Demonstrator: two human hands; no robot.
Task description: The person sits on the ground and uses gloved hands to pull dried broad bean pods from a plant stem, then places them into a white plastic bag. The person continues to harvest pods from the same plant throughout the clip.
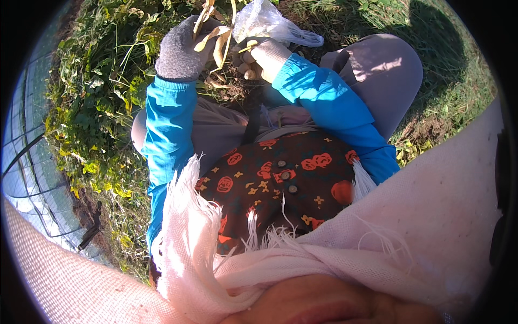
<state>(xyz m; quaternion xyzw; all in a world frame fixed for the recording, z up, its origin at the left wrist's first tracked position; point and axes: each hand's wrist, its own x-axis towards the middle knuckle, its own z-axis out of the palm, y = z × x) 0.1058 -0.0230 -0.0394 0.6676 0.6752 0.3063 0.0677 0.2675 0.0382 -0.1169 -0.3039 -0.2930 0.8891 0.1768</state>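
My left hand (178, 52), in a grey knit glove, grips a plant stalk with dry tan bean pods (219, 48) hanging from it. The pods dangle between my two hands. My right hand (270, 53), gloved too, is curled with a small pale yellow pod piece (248, 46) at its thumb and fingers. Rounded brown shapes show under that hand in shade; I cannot tell what they are. Just beyond my right hand lies a translucent plastic bag (267, 22) with pale contents that are hard to make out.
Leafy green and yellowing plants (97, 93) grow on the left, beside a wire mesh (34, 162) over pale sheeting. Loose dry pods (218, 84) lie on soil between my folded legs (376, 77). Grass (465, 93) extends to the right. A fringed pale scarf (323, 259) hangs over my chest.
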